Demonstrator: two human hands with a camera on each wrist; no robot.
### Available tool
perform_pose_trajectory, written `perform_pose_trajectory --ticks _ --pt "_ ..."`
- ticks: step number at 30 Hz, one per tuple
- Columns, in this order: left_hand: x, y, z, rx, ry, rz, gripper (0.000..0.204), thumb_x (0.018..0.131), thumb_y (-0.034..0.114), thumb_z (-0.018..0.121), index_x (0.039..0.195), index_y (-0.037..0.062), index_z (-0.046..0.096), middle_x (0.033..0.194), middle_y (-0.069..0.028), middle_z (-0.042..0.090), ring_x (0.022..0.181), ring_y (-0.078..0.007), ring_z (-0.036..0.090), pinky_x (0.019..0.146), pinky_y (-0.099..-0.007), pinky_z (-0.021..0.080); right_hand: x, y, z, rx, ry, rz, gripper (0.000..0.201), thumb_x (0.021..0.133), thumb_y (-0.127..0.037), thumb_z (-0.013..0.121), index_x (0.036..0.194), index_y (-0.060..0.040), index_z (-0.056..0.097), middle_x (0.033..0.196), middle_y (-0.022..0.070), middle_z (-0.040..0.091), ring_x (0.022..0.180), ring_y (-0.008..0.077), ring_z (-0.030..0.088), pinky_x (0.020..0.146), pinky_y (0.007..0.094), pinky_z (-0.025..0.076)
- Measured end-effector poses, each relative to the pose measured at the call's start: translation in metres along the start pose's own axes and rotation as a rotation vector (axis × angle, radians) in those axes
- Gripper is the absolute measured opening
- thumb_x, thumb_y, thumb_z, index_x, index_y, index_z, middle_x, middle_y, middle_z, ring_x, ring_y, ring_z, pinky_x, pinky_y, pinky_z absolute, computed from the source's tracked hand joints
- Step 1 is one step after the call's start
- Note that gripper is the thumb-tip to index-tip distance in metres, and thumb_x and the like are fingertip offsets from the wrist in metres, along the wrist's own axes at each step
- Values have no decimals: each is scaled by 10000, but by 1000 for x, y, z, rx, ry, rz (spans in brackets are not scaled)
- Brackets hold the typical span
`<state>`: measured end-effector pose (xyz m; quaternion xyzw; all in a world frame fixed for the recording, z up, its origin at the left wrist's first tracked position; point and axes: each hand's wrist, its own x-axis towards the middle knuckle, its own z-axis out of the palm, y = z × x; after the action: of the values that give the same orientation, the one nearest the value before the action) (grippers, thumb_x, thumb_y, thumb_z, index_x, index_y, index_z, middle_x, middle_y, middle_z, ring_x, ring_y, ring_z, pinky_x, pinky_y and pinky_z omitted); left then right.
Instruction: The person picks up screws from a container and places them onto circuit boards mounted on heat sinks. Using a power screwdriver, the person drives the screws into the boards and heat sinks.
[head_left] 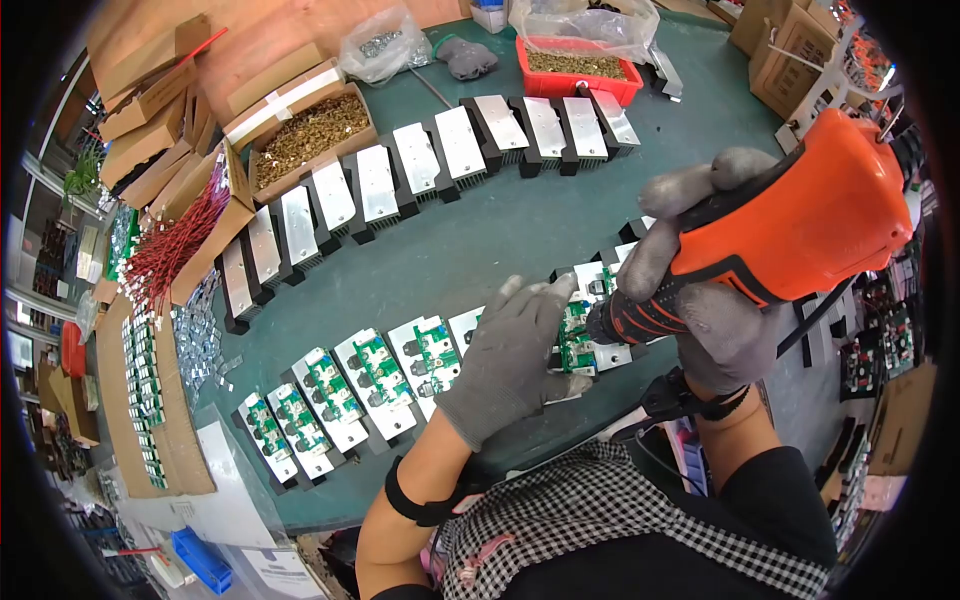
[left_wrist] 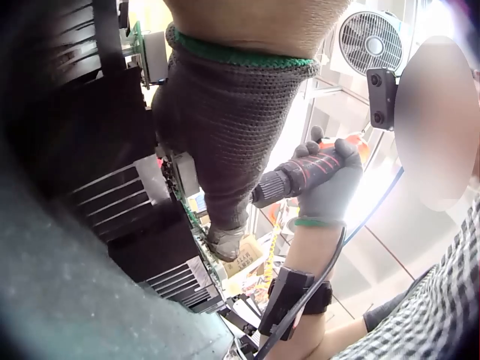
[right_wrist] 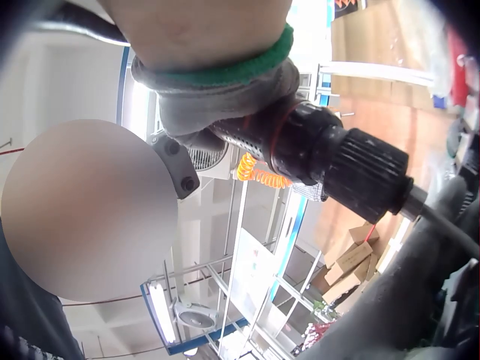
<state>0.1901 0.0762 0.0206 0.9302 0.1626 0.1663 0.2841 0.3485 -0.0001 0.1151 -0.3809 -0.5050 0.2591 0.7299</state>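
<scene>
My gloved right hand (head_left: pixel 715 320) grips an orange electric drill (head_left: pixel 790 220), fingers wrapped round its body. The drill's black chuck (right_wrist: pixel 367 172) carries a metal bit (right_wrist: pixel 442 229), which in the head view is hidden behind the chuck. Below it lies a green circuit board (head_left: pixel 577 340) on a silver-and-black heatsink. My gloved left hand (head_left: pixel 515 355) lies across the row of heatsinks. Its fingers reach out towards the board beside the chuck, and the extended thumb (head_left: pixel 568 387) lies near the board's lower edge. In the left wrist view, the glove's fingertip (left_wrist: pixel 225 244) rests at the board's edge.
More heatsinks with boards (head_left: pixel 325 390) line the near side. A curved row of bare heatsinks (head_left: pixel 375 185) stands farther back. Behind are a carton of brass-coloured parts (head_left: pixel 310 135) and a red bin (head_left: pixel 580 75). Red wires (head_left: pixel 185 240) fill a box at left.
</scene>
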Motion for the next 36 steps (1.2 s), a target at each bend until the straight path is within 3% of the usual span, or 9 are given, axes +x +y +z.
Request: perform_pose_trajectory --ticks 5,11,20,21,25,28,29,31,36 --pt "0 -1 2 32 21 9 958 630 513 776 1324 -27 397 1201 -202 543 1194 -354 490 1112 -491 265 0 7 1 -39 10 -56 612 751 -62 736 1252 -33 385 1044 191 594 726 208 665 626 308 576" --pt "-2 -4 7 52 55 48 866 658 553 737 1238 -28 462 1168 -197 554 1185 -356 493 1114 -493 263 -4 2 9 -275 -7 -15 566 720 31 647 1220 -57 397 1007 165 609 696 188 657 613 288 565" --pt "-2 0 6 222 108 -22 751 667 497 746 1161 -22 523 1049 -144 574 1153 -305 503 1148 -494 186 14 2 18 -237 -239 -87 636 700 5 654 1280 -32 395 1085 199 610 685 192 649 597 274 541" --pt "-2 7 1 245 6 -112 774 668 494 745 1193 -31 523 1115 -149 576 1206 -283 476 1154 -487 176 16 1 20 -196 -243 -77 656 702 -18 666 1296 -24 387 1089 201 606 687 194 647 596 280 540" --pt "-15 19 7 497 217 -83 809 689 445 748 1293 -15 470 1253 -136 539 1256 -262 450 1152 -443 210 18 -14 16 103 -337 -153 688 764 -126 637 1365 8 330 1176 220 549 723 203 616 611 308 520" --pt "-54 42 -17 313 269 -139 689 738 350 744 1294 44 475 1239 -128 535 1228 -273 456 1104 -438 276 10 -25 9 184 -315 -116 696 790 -169 608 1387 25 307 1203 209 522 732 190 597 617 299 506" --pt "-75 45 -21 262 382 -166 493 771 245 731 1210 104 560 1126 -119 580 1084 -285 541 955 -421 417 9 -28 3 138 -329 -143 698 791 -179 605 1386 32 308 1196 202 522 722 180 593 615 290 505" --pt "-128 39 -15 273 489 -371 329 785 206 713 1093 123 633 983 -97 611 902 -283 596 781 -403 480 5 -32 -5 50 -345 -180 704 792 -201 601 1384 44 309 1182 186 520 703 160 586 610 272 502" --pt "-217 28 -9 488 638 -788 177 797 183 696 964 126 693 844 -76 623 812 -276 605 687 -381 479 -10 -23 1 49 -252 -148 719 781 -209 619 1383 44 318 1167 185 530 705 152 593 592 261 511"
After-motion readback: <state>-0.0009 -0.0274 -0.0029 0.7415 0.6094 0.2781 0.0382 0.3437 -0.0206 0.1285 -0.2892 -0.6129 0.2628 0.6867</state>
